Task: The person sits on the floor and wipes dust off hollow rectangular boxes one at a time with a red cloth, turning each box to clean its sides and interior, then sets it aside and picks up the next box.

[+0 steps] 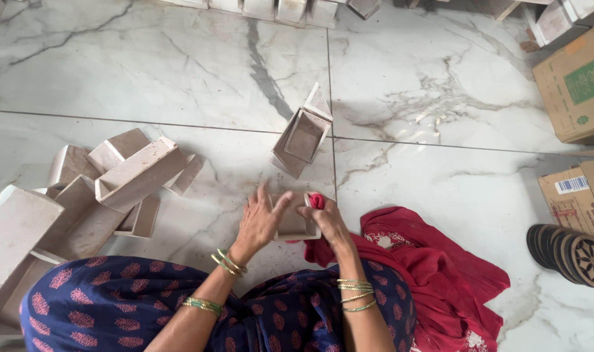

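While the person sits on the marble floor (179, 72), both hands meet on one small pale rectangular tray (295, 225) that rests on the floor just in front of the knees. The left hand (259, 221) lies against the left side of this tray, with the fingers spread and the thumb stretched over its rim. The right hand (328, 220) is closed around the right side of the tray and presses a red cloth (316, 199) against it, so only a small bunch of the cloth shows above the fingers. Both wrists wear thin green and gold bangles (355, 294).

A bigger piece of red fabric (434, 274) lies on the floor beside the right knee. A little further forward, near the joint between two tiles, a small stack of similar trays (303, 133) stands tilted. On the left side, a loose heap of more trays (101, 189) lies in disorder, some leaning on others. At the right edge there are cardboard boxes (574, 85), and near them a pile of dark round discs (570, 254) with a pattern.
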A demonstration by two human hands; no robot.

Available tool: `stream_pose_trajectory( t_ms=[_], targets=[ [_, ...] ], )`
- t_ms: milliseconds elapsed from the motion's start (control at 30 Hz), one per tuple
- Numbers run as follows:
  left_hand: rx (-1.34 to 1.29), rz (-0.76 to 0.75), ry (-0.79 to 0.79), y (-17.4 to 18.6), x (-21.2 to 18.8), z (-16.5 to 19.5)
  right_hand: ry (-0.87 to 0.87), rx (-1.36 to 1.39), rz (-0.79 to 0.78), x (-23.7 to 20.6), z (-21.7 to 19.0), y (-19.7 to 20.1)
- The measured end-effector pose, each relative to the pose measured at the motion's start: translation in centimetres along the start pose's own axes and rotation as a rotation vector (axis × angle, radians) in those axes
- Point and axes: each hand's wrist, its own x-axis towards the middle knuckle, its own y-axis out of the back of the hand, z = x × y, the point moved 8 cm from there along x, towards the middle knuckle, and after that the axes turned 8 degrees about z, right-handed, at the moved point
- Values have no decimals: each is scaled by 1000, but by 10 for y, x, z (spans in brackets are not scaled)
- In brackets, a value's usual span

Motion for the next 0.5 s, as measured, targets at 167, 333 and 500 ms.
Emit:
stream_pose_trajectory(
  t_ms=[167,333,500],
  targets=[
    [-88,-140,-499,0,-16,40,-196,407,-251,-6,23,-9],
    [-171,51,-314,-3,-11,4,-230,384,-9,4,21,0],
    [33,292,64,2,13,-66,285,346,319,-19,-25,35]
  ],
)
